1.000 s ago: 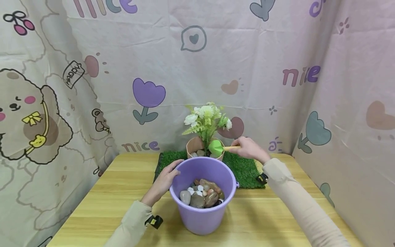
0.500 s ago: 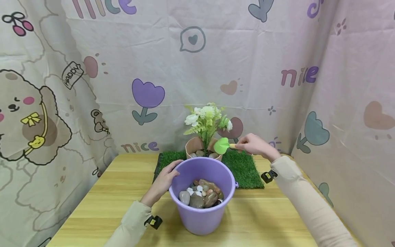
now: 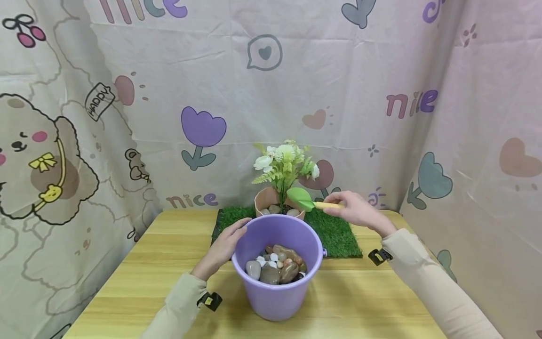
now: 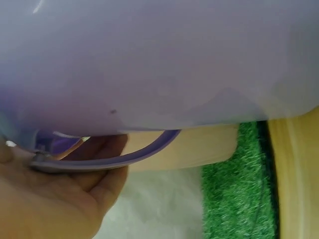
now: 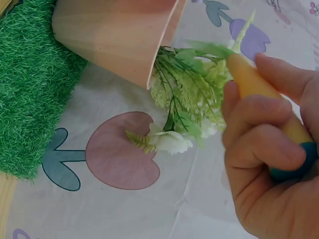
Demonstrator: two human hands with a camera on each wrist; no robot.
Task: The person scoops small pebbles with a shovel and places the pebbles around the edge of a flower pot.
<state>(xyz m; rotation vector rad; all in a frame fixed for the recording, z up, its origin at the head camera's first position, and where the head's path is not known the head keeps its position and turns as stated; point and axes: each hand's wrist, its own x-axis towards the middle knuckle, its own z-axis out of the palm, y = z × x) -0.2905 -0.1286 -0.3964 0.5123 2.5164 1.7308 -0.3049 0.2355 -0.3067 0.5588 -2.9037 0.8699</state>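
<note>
My left hand [image 3: 224,246] holds the left rim of a purple bucket [image 3: 277,301], which stands on the table. In the left wrist view the bucket's handle [image 4: 114,162] lies across the fingers. Grey, brown and white stones [image 3: 271,274] cover the bucket's bottom. My right hand [image 3: 353,207] grips the yellow handle of a small toy trowel [image 3: 300,198]. Its green blade is raised beside the flowers, above the right side of a flowerpot [image 3: 264,197]. White flowers with green leaves [image 3: 283,160] rise from the pot, with several stones round their stems. The bucket hides the pot's lower part.
Pot and flowers stand on a green turf mat [image 3: 334,235] at the back of the wooden table [image 3: 148,268]. A printed cloth [image 3: 271,94] hangs close behind and on both sides.
My right hand has drawn the trowel back to the right and up from inside the pot, and its blade has turned. My left hand stays on the bucket.
</note>
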